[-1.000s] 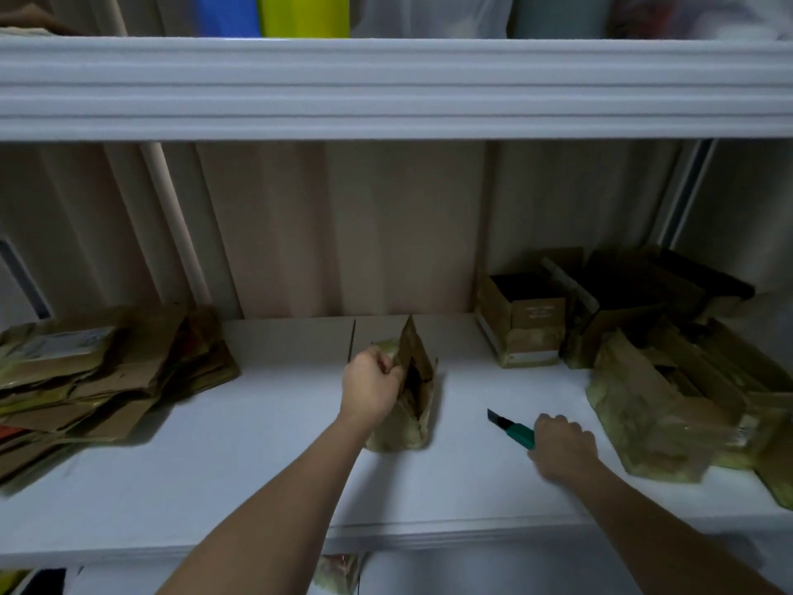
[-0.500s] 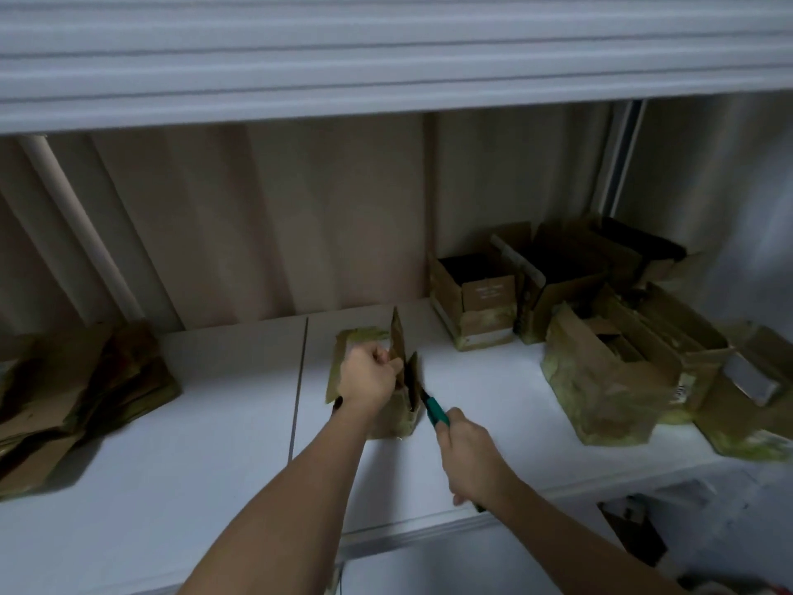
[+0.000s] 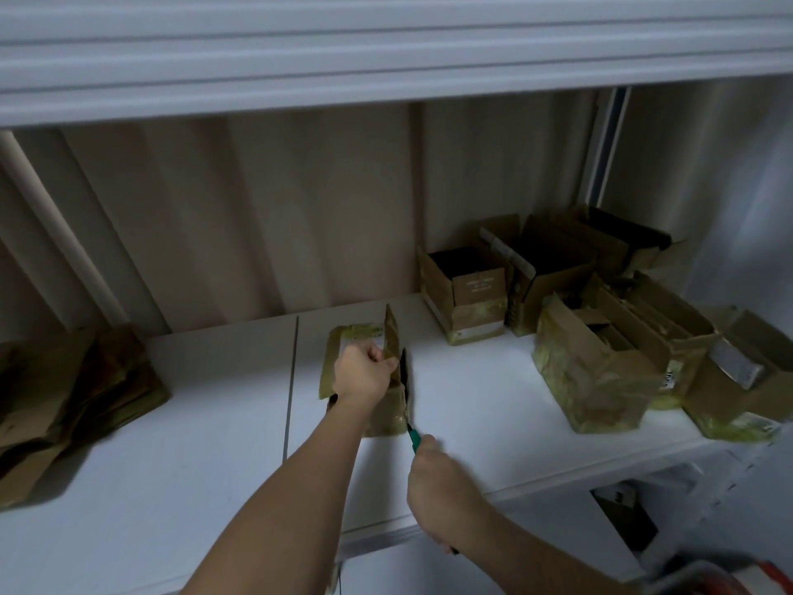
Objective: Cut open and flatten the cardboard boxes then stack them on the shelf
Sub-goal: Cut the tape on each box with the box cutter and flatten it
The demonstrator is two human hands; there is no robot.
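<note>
Both forearms reach in from the bottom of the view, over the front edge of the white shelf (image 3: 472, 405). The left hand (image 3: 362, 373) is stretched furthest forward, knuckles up, its fingers curled over the top edge of a small cardboard box (image 3: 386, 412) and gripping it there. The right hand (image 3: 444, 487) sits lower and nearer the person, just to the right of the left forearm, fist wrapped round the teal handle of a box cutter (image 3: 413, 435) — the tool runs up and away from the fist, its tip against the box's right side near the bottom.

The box stands upright in the middle of the shelf, its long axis vertical, with one flap (image 3: 391, 328) pointing up at the back and a taped panel (image 3: 343, 358) spread to the left behind the hand. It sits directly under the left hand and just beyond the right.

A pile of flattened cardboard (image 3: 77, 397) lies at the shelf's left end, well apart. A cluster of open boxes (image 3: 592, 332) crowds the right end.
</note>
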